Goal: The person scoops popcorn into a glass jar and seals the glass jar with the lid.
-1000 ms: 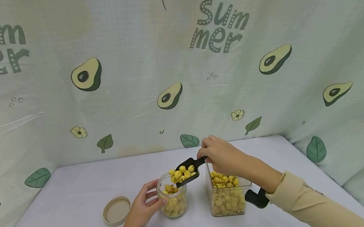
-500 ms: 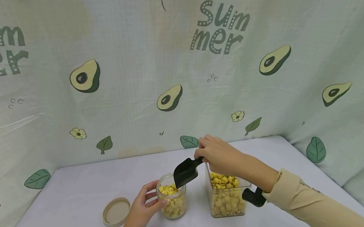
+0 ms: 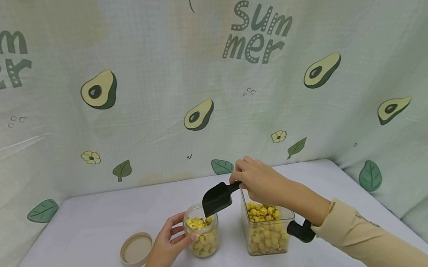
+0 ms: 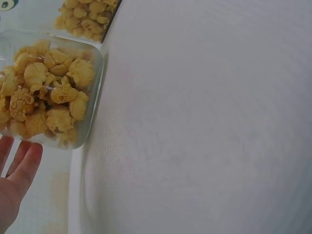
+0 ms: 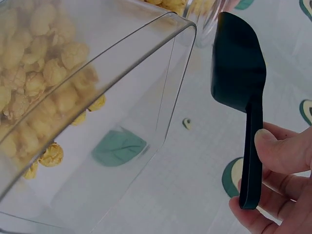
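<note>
My right hand [image 3: 260, 183] pinches the handle of a black scoop [image 3: 216, 198] between thumb and fingers. Its bowl is tipped over the mouth of a clear glass jar [image 3: 205, 242], with no popcorn showing on it. Yellow popcorn [image 4: 41, 92] fills much of the jar, which stands on the table. The fingers and thumb of my left hand [image 3: 166, 246] hold the jar from its left side. In the right wrist view the scoop [image 5: 239, 61] shows its dark underside beside the container's rim.
A clear square container [image 3: 289, 218], partly filled with popcorn, stands right of the jar, under my right forearm. A round beige lid [image 3: 137, 250] lies left of my left hand. A printed cloth [image 3: 146, 69] hangs behind the white table [image 3: 97, 215].
My right hand has turned the scoop over, and its popcorn has dropped into the jar, where the level looks higher. The scoop has since risen slightly. My left hand stays at the jar.
</note>
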The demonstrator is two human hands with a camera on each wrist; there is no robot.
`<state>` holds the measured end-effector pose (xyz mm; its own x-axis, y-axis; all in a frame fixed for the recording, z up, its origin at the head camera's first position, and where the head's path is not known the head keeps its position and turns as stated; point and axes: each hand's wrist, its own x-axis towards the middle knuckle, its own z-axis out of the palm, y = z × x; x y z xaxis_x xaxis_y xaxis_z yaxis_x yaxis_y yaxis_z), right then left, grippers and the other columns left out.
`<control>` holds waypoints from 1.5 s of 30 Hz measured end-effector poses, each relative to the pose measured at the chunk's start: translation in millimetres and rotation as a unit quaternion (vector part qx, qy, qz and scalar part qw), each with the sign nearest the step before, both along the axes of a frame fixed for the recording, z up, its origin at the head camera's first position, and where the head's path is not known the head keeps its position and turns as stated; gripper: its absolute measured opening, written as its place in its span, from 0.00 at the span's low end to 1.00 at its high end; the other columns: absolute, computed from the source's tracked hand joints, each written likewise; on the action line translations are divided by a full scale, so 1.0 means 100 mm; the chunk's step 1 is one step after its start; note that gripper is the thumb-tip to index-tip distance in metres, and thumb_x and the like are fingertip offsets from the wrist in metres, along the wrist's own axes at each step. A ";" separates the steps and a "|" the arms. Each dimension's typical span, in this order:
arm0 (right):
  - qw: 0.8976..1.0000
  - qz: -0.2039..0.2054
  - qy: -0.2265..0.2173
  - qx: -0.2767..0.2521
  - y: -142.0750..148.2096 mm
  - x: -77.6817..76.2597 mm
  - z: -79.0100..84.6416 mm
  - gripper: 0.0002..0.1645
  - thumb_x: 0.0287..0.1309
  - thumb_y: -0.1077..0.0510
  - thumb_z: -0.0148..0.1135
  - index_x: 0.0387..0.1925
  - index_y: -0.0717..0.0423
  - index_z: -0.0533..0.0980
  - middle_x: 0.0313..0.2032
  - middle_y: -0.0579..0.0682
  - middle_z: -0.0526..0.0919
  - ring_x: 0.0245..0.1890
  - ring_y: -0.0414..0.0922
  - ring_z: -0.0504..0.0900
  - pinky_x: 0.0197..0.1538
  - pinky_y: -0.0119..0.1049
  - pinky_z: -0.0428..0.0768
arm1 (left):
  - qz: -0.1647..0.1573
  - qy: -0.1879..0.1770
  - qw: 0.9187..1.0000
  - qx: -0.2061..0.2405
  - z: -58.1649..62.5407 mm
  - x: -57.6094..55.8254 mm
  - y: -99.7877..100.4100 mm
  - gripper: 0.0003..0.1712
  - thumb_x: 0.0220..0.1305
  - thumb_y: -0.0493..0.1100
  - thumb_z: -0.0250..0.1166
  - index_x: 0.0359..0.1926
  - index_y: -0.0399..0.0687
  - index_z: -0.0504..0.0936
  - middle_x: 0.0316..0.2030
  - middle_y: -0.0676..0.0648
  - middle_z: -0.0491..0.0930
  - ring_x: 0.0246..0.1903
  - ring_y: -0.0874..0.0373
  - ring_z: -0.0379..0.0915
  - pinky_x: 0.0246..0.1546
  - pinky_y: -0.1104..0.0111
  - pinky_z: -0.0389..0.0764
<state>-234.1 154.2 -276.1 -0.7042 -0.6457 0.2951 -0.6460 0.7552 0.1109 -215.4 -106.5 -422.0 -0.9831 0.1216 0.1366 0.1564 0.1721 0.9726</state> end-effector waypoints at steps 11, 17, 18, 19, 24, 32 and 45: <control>0.998 0.003 -0.015 -0.066 0.15 0.12 0.00 0.12 0.57 0.68 0.59 0.40 0.52 0.79 0.32 0.44 0.72 0.36 0.41 0.67 0.36 0.31 0.72 | -0.001 0.003 1.000 -0.005 0.01 0.04 -0.02 0.33 0.51 0.41 0.71 0.59 0.46 0.70 0.59 0.44 0.70 0.55 0.50 0.69 0.54 0.65 0.77; 0.993 0.012 -0.029 -0.114 0.27 0.20 0.00 0.12 0.57 0.69 0.58 0.41 0.53 0.79 0.33 0.44 0.72 0.38 0.42 0.69 0.36 0.31 0.73 | -0.002 0.000 1.000 -0.006 0.02 0.06 -0.02 0.33 0.51 0.41 0.71 0.59 0.47 0.70 0.59 0.45 0.70 0.55 0.50 0.69 0.54 0.64 0.77; 0.992 0.012 -0.031 -0.122 0.30 0.21 0.00 0.12 0.57 0.69 0.58 0.41 0.53 0.78 0.33 0.44 0.72 0.39 0.42 0.69 0.36 0.31 0.73 | -0.001 -0.001 1.000 -0.006 0.02 0.06 -0.01 0.33 0.51 0.42 0.71 0.59 0.47 0.70 0.59 0.45 0.70 0.55 0.50 0.69 0.54 0.64 0.77; 0.991 0.010 -0.033 -0.129 0.32 0.22 -0.01 0.12 0.57 0.69 0.58 0.41 0.53 0.78 0.34 0.44 0.72 0.38 0.42 0.68 0.36 0.31 0.73 | 0.000 -0.001 1.000 -0.006 0.02 0.06 -0.01 0.33 0.51 0.42 0.71 0.59 0.47 0.70 0.59 0.45 0.70 0.55 0.50 0.69 0.54 0.64 0.77; 0.987 0.001 -0.038 -0.158 0.43 0.25 -0.04 0.12 0.57 0.68 0.58 0.41 0.52 0.78 0.36 0.44 0.74 0.40 0.42 0.69 0.37 0.34 0.74 | 0.003 0.000 1.000 -0.005 0.02 0.07 -0.01 0.33 0.51 0.41 0.71 0.59 0.47 0.70 0.59 0.44 0.70 0.55 0.49 0.69 0.54 0.63 0.77; 0.979 0.000 -0.015 -0.202 0.66 0.30 -0.06 0.14 0.52 0.70 0.62 0.40 0.53 0.79 0.36 0.44 0.76 0.36 0.41 0.70 0.35 0.32 0.74 | -0.005 0.008 1.000 -0.004 0.01 0.05 -0.02 0.33 0.51 0.40 0.70 0.59 0.45 0.69 0.59 0.42 0.69 0.55 0.48 0.68 0.54 0.65 0.77; 0.975 0.005 0.030 -0.219 0.99 0.33 -0.16 0.15 0.49 0.71 0.63 0.39 0.54 0.79 0.34 0.43 0.75 0.33 0.36 0.68 0.31 0.30 0.71 | -0.007 0.017 1.000 -0.010 0.06 0.04 0.01 0.33 0.52 0.40 0.69 0.60 0.44 0.69 0.60 0.41 0.69 0.56 0.47 0.67 0.55 0.62 0.76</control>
<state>-201.4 253.1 -292.6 -0.6719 -0.4554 0.5840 -0.6557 0.7325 -0.1832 -211.6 -105.4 -415.6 -0.9762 0.1376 0.1674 0.1919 0.1901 0.9628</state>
